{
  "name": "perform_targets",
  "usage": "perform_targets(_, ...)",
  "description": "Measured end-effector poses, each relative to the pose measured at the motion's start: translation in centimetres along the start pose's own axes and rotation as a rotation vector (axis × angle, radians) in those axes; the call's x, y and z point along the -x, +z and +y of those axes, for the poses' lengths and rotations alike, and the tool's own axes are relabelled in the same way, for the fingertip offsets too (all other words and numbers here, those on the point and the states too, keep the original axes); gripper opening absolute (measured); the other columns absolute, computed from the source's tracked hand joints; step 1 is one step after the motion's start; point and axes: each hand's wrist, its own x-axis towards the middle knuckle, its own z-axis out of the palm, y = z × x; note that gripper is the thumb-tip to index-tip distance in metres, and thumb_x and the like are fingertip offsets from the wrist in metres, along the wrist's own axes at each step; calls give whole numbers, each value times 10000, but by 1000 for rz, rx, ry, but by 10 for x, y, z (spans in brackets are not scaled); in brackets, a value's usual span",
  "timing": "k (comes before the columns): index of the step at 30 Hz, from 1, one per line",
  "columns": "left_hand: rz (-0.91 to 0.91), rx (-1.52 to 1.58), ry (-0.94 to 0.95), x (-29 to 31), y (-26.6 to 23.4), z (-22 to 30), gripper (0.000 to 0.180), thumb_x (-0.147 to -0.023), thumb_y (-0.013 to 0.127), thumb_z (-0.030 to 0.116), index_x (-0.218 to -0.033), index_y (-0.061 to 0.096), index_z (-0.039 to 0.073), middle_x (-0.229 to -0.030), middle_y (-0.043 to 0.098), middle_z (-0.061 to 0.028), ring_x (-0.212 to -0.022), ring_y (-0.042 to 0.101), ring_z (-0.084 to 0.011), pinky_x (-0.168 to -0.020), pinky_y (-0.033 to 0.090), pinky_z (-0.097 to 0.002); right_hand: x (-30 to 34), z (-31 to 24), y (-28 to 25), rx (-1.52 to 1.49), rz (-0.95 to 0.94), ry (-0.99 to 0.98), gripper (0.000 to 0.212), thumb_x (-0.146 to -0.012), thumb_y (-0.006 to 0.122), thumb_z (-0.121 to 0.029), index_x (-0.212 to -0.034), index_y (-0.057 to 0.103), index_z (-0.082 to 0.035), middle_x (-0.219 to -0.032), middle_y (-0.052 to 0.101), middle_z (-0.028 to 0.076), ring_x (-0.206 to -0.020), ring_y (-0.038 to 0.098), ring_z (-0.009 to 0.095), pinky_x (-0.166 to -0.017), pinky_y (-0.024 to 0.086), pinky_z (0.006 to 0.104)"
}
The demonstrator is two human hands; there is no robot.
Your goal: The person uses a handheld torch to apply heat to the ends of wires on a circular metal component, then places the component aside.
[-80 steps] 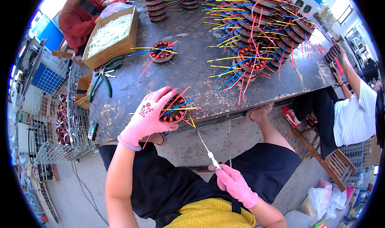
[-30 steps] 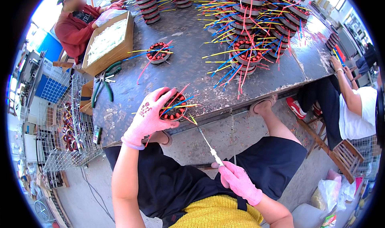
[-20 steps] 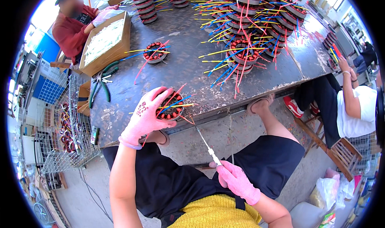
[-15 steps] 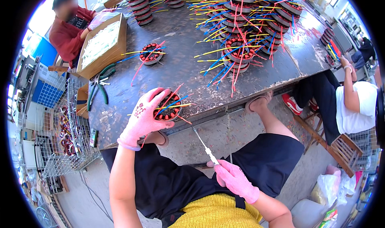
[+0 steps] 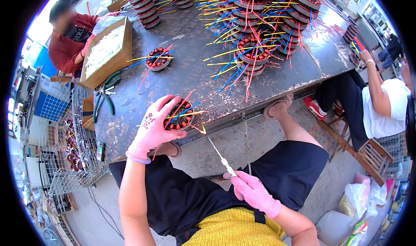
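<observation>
My left hand (image 5: 152, 125), in a pink glove, grips a round motor stator (image 5: 178, 124) at the table's front edge. Red, blue and yellow wires stick out of its red windings. In my pink-gloved right hand (image 5: 255, 193) is a thin metal rod with a white handle (image 5: 227, 165), pointed up and left. Its tip is close to the end of a red wire from the stator. A small bright yellow bit (image 5: 203, 130) shows at that tip; whether it is a flame or a piece of wire I cannot tell. Another stator (image 5: 159, 59) lies farther back on the table.
Tall stacks of wired stators (image 5: 251, 12) stand at the back of the table (image 5: 186, 81). Green-handled pliers (image 5: 104, 94) lie beside an open cardboard box (image 5: 126, 41) at left. A wire basket (image 5: 78, 176) stands left. One person (image 5: 69, 38) works behind the box, another (image 5: 381, 98) sits right.
The yellow bit has appeared at the rod's tip. Both hands keep nearly the same hold and place. The view has shifted slightly, and the person at right has raised an arm.
</observation>
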Motion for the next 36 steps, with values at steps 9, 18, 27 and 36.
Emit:
perform_targets(9,-19,23,-15,-3,-2,3,915,-576,893,276,-1376,508,53,-1396,477,-179,-1274,472,-388,-1077,381,-448,1,-1,1,0,14,21,337,-1034,484,-253,-1249,587,-14,-649,465,-28,-553,429,57,-518,355,240)
perform_targets(18,-11,-3,-19,2,-2,-1,943,-576,896,232,-1406,481,63,-1411,464,-181,-1286,468,-387,-1083,390,-444,3,-4,4,-65,15,19,330,-1037,483,-239,-1252,587,-11,-675,462,-46,-570,413,46,-523,346,227)
perform_targets(27,-4,12,-57,1,-3,3,988,-592,896,306,-1431,441,52,-1401,469,-193,-1282,468,-387,-1084,379,-440,3,-7,3,43,6,-3,347,-1033,481,-243,-1254,575,7,-678,466,-31,-565,415,55,-529,359,240)
perform_targets(36,5,-16,-46,-1,2,1,1067,-549,911,240,-1444,391,-18,-1386,496,-180,-1270,500,-352,-1078,393,-411,4,-10,1,73,1,-6,356,-1037,464,-263,-1241,576,7,-649,469,-12,-559,438,63,-535,379,251)
